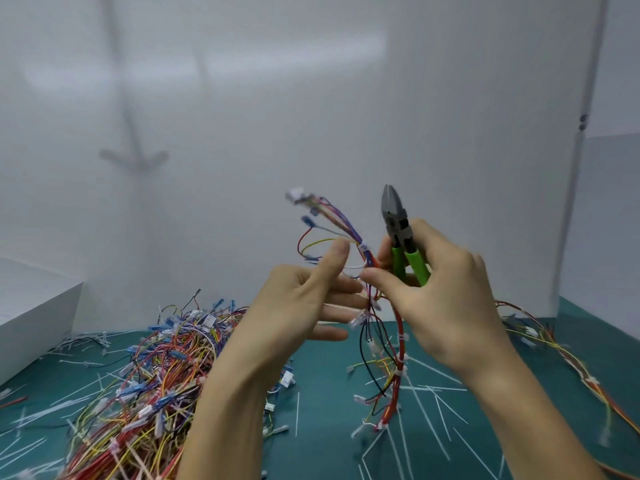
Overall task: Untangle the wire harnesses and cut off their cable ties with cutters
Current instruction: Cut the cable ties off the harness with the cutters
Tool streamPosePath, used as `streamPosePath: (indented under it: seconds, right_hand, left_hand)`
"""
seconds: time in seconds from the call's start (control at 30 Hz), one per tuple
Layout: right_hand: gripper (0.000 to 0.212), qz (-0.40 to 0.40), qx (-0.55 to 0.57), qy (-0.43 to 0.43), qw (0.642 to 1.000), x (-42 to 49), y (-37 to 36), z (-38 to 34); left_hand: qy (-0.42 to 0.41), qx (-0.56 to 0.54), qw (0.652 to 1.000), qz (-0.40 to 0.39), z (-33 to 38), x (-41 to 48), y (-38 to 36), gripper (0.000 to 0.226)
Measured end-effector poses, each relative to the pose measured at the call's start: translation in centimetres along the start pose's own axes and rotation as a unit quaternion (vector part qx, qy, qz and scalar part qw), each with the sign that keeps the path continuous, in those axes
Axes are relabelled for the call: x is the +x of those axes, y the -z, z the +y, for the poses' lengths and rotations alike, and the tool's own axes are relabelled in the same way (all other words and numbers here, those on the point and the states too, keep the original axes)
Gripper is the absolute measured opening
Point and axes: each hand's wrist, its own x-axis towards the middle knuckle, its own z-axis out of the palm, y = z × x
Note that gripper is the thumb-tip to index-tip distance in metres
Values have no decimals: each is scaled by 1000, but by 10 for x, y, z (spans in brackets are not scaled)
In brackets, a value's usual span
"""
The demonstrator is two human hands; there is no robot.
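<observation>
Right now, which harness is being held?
The raised harness the right hand pinches beside the green-handled cutters; the left pile and the far-right harness lie untouched on the mat.

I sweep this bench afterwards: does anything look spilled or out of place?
Cut white cable-tie offcuts lie scattered across the green mat, around the harness heap at left and beneath the harness hanging from the right hand, which grips the cutters.

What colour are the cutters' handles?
The cutters' handles are bright green in the head view, gripped by the right hand.
</observation>
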Motion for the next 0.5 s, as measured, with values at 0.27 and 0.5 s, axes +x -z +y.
streamPosePath:
  seconds: [0.27,0.5]
  right_hand:
    - [30,-114,-53,22,992,-2,-4,3]
    - [24,-67,29,-37,997,1,-1,5]
  left_hand:
    - [35,-151,987,31,-5,7,-6,51]
    - [3,-222,970,102,-10,11,-2,17]
